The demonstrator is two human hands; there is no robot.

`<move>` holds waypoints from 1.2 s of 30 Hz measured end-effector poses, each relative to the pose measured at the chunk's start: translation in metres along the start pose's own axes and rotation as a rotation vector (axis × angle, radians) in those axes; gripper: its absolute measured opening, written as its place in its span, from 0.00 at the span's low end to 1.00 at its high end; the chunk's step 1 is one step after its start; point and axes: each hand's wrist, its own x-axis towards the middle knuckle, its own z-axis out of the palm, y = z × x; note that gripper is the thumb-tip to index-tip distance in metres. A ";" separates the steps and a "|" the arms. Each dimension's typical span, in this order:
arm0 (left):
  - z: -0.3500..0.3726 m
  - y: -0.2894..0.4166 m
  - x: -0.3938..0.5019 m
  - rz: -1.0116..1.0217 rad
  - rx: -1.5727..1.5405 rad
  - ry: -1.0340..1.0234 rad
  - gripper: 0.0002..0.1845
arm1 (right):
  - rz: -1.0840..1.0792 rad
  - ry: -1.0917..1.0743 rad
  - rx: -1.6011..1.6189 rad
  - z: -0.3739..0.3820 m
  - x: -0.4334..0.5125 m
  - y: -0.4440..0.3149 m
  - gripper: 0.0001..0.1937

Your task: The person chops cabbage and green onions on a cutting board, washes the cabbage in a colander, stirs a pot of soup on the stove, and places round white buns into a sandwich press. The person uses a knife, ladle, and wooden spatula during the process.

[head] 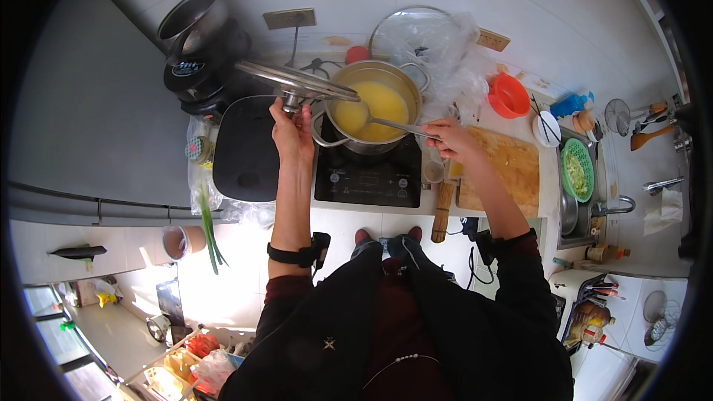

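A metal pot (376, 142) with yellow liquid (384, 100) stands on a black induction cooktop (367, 181). My left hand (293, 131) grips the knob of a pot lid (298, 82), which is tilted at the pot's left rim. My right hand (452, 138) is closed on the handle of a metal ladle (398, 124); its bowl lies in the liquid. Below my right forearm's side is a wooden cutting board (501, 170). A bundled brush (443, 211) lies near the counter's front edge, beside a small cup (434, 171).
Left of the cooktop sits a black flat appliance (245, 150). Clear plastic bags (440, 50) and a red basin (508, 96) are behind. To the right are a white bowl with chopsticks (546, 129) and a sink holding a green colander (577, 170). Green onions (209, 228) overhang at left.
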 end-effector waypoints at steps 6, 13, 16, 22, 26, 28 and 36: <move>0.004 0.002 -0.003 0.032 -0.007 0.018 0.23 | -0.383 0.247 -0.327 -0.006 -0.007 -0.006 0.13; -0.001 0.000 0.003 0.009 -0.024 0.010 0.25 | -0.833 0.610 -1.216 0.009 0.012 -0.006 0.15; -0.001 0.000 0.003 0.009 -0.028 0.007 0.25 | -0.664 0.600 -1.374 0.022 0.013 -0.007 0.15; -0.003 0.002 -0.003 0.004 -0.010 0.000 0.24 | -0.646 0.445 -1.363 0.002 -0.008 -0.028 0.09; -0.003 0.001 -0.003 -0.005 -0.032 0.024 0.24 | -0.603 0.212 -1.187 -0.010 -0.018 -0.051 0.09; -0.002 0.000 -0.004 0.014 -0.044 0.030 0.23 | -0.488 0.084 -1.065 -0.005 -0.020 -0.061 0.10; -0.004 -0.001 -0.001 -0.002 -0.044 0.015 0.24 | -0.074 -0.028 -0.405 0.009 0.006 -0.030 0.11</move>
